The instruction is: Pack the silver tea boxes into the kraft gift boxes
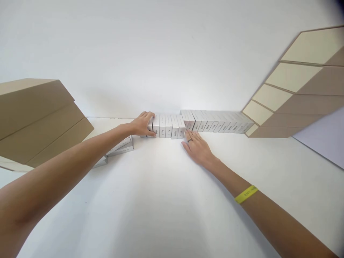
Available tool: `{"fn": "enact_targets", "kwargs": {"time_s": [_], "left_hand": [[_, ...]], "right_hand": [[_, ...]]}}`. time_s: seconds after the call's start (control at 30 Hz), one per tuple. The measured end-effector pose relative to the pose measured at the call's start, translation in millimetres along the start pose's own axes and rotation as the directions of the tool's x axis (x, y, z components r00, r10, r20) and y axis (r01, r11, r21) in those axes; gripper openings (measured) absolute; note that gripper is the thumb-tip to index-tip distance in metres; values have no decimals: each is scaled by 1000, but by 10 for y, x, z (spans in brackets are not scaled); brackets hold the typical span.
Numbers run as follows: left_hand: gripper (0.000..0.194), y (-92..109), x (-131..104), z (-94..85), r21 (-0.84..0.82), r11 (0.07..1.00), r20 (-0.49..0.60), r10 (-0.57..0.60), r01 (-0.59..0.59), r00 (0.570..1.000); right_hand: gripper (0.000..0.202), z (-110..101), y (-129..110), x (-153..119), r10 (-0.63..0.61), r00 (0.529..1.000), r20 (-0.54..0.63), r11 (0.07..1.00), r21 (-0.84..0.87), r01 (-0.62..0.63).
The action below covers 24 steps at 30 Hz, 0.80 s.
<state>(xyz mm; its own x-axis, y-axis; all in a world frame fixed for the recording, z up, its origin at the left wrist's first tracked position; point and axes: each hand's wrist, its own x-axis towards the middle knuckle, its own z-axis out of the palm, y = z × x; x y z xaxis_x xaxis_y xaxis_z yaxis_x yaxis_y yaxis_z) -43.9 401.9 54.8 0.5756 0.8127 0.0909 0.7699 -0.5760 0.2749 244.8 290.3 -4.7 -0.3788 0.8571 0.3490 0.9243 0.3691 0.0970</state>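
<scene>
Several small white boxes with dark print on their front ends stand side by side in a row against the wall. My left hand (143,124) is at the left end of the nearer group of white boxes (168,126), thumb at the front and fingers over the top and back, gripping the end box. My right hand (199,147) lies in front of the row with its fingers stretched out. Its fingertips touch or nearly touch the boxes where the nearer group meets the longer right-hand group (215,122), which sits slightly farther back.
Loose white boxes (121,147) lie on the white surface (161,186) below my left forearm, partly hidden by it. A brown cardboard carton (40,118) stands at the left. Stacked tan and cream cartons (303,79) rise at the right, beside the row's end. Behind is a white wall (161,53).
</scene>
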Motion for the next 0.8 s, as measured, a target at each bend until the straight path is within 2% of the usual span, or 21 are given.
{"fn": "enact_targets", "kwargs": {"time_s": [0.17, 0.3, 0.43, 0.57, 0.73, 0.8], "left_hand": [[97, -26, -2, 4, 9, 1000, 14, -29, 29, 999], [97, -4, -6, -14, 31, 999, 23, -10, 9, 1000], [102, 27, 3, -39, 60, 996, 51, 56, -59, 997], [108, 34, 5, -51, 79, 996, 89, 37, -44, 995], [107, 64, 10, -78, 67, 998, 101, -6, -1, 995], [104, 73, 28, -91, 48, 999, 96, 5, -9, 995]], "right_hand": [[50, -129, -221, -111, -155, 980, -125, 988, -6, 156], [48, -87, -392, -28, -268, 951, -153, 963, -23, 268], [50, 22, -437, 114, -266, 947, -182, 964, -49, 261], [51, 73, -467, 149, -248, 947, -206, 969, -62, 241], [42, -29, -470, 104, -245, 936, -252, 969, -55, 239], [46, -84, -447, 149, -197, 937, -288, 980, -28, 197]]}}
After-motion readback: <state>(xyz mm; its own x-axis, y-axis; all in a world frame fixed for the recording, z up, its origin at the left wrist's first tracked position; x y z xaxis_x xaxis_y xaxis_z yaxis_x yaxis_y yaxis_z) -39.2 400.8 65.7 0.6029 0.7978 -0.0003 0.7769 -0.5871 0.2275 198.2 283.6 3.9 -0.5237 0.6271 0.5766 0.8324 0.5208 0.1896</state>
